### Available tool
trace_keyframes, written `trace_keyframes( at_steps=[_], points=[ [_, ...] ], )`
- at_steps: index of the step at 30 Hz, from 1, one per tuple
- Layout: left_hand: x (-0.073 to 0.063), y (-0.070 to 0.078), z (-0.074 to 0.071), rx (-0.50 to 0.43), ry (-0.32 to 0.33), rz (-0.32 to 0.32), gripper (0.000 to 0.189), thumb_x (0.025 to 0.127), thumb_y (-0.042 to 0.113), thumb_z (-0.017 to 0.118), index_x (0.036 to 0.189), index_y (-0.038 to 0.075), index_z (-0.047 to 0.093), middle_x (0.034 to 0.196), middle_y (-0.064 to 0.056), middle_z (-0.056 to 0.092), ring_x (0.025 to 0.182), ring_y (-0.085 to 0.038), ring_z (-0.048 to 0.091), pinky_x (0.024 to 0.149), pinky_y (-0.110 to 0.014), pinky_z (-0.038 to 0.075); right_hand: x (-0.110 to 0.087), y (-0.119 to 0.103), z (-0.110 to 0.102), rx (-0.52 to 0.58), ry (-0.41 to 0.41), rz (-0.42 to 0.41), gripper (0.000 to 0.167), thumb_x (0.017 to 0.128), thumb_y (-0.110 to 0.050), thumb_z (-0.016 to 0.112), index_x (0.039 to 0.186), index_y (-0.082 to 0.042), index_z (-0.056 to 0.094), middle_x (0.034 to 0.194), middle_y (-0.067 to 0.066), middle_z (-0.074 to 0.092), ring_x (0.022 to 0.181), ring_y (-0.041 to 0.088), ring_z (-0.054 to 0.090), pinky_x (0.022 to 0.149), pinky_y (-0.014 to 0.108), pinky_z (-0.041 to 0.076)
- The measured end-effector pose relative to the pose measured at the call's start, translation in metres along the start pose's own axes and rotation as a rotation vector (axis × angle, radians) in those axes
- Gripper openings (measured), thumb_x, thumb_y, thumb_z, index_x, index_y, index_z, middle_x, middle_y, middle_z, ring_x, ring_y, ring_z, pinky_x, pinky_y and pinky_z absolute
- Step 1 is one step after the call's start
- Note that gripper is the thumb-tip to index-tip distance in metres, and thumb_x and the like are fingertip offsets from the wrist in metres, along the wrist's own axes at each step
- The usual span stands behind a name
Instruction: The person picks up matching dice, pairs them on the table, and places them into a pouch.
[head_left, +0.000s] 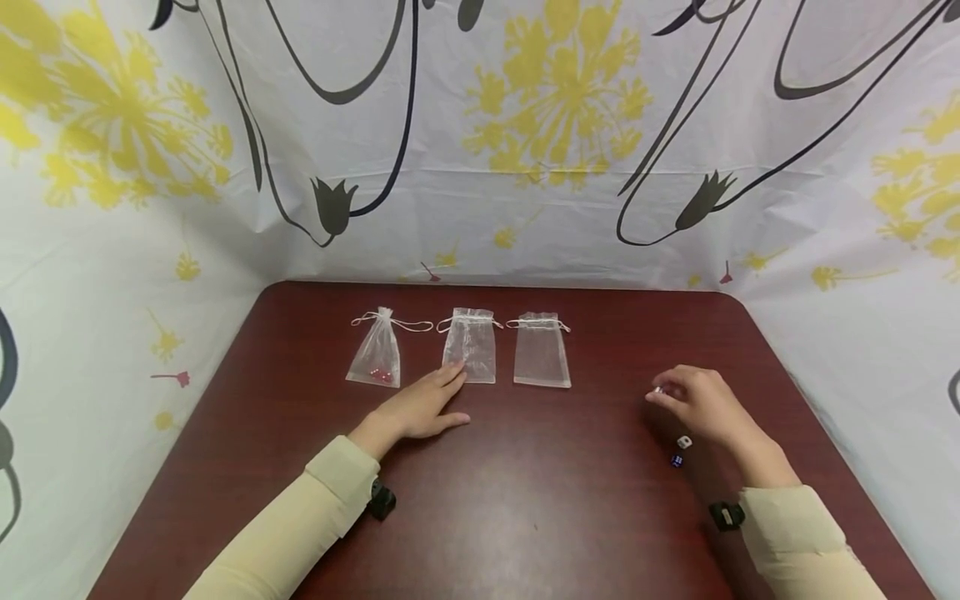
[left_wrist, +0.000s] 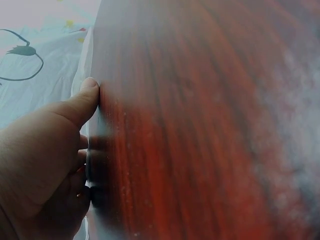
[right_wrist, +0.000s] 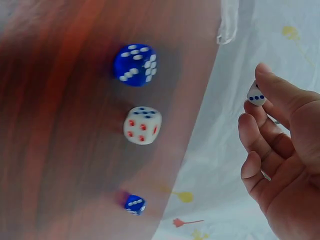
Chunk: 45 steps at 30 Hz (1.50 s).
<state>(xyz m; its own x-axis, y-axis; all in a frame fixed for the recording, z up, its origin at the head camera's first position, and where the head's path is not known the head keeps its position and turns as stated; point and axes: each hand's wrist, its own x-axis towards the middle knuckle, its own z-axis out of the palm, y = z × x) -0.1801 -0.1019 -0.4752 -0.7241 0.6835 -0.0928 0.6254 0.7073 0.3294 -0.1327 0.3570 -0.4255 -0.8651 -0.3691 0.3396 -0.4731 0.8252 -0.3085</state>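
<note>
Between the thumb and fingers of my right hand (head_left: 701, 404) a white die (right_wrist: 256, 95) with blue pips is pinched above the table. Near that hand lie a white die (head_left: 684, 442) with red and blue pips and a blue die (head_left: 677, 461). Farther off in the right wrist view sits another blue die (right_wrist: 135, 204), hidden in the head view. My left hand (head_left: 423, 406) rests with straight fingers, their tips at the lower edge of the middle sheer drawstring bag (head_left: 471, 346), which lies flat.
Left of the middle bag, a cinched sheer bag (head_left: 377, 350) holds red dice (head_left: 381, 375). To the right lies another flat sheer bag (head_left: 542, 350). A patterned white curtain (head_left: 480, 225) hangs behind the dark red table (head_left: 525, 533).
</note>
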Motion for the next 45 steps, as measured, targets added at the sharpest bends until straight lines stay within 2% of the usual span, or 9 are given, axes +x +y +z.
trace_keyframes(
  at_steps=[11,17,28,33,36,45],
  points=[
    [0.001,-0.001,0.0,0.005,-0.003,0.002,0.079,0.102,0.053,0.054,0.158,0.002,0.03,0.166,-0.015,0.02,0.153,-0.03,0.018,0.124,-0.043,0.02,0.023,-0.021,0.003,0.059,0.013,-0.089,0.014,0.08,-0.007,0.085,0.09,-0.008,0.075,0.078,-0.009,0.065,0.067,0.002,0.054,0.058,0.027,0.047],
    [0.001,0.001,-0.002,0.006,-0.003,0.007,0.078,0.102,0.051,0.055,0.157,0.001,0.032,0.166,-0.016,0.021,0.153,-0.031,0.019,0.124,-0.043,0.02,0.038,-0.043,0.007,0.11,0.025,-0.154,0.014,0.08,-0.006,0.084,0.09,-0.008,0.075,0.079,-0.009,0.064,0.068,0.007,0.055,0.058,0.025,0.045],
    [0.002,0.0,0.002,-0.002,0.004,0.017,0.077,0.102,0.049,0.056,0.156,-0.001,0.033,0.165,-0.018,0.022,0.153,-0.033,0.019,0.123,-0.045,0.021,0.058,-0.076,0.016,0.185,-0.032,-0.206,0.016,0.081,-0.009,0.085,0.092,-0.013,0.075,0.083,-0.011,0.064,0.07,0.007,0.057,0.058,0.029,0.05],
    [0.0,0.001,0.001,0.002,0.002,0.01,0.078,0.101,0.05,0.056,0.156,0.0,0.032,0.165,-0.017,0.022,0.153,-0.033,0.019,0.123,-0.044,0.02,0.067,-0.096,0.024,0.207,-0.053,-0.26,0.014,0.082,-0.009,0.085,0.092,-0.01,0.075,0.082,-0.009,0.064,0.069,0.006,0.057,0.058,0.027,0.05],
    [0.0,0.0,0.001,0.008,0.004,0.01,0.078,0.102,0.051,0.055,0.156,0.0,0.032,0.165,-0.018,0.022,0.153,-0.033,0.019,0.124,-0.044,0.02,0.072,-0.109,0.032,0.217,-0.071,-0.303,0.014,0.082,-0.01,0.085,0.091,-0.008,0.075,0.082,-0.007,0.065,0.07,0.007,0.059,0.06,0.026,0.051],
    [0.001,0.0,0.002,0.016,0.018,0.008,0.077,0.103,0.051,0.053,0.156,-0.001,0.033,0.165,-0.019,0.023,0.153,-0.034,0.02,0.123,-0.045,0.02,0.081,-0.153,0.064,0.231,-0.198,-0.375,0.013,0.087,-0.018,0.082,0.094,-0.009,0.075,0.086,-0.004,0.067,0.074,0.008,0.061,0.067,0.025,0.053]
  ],
)
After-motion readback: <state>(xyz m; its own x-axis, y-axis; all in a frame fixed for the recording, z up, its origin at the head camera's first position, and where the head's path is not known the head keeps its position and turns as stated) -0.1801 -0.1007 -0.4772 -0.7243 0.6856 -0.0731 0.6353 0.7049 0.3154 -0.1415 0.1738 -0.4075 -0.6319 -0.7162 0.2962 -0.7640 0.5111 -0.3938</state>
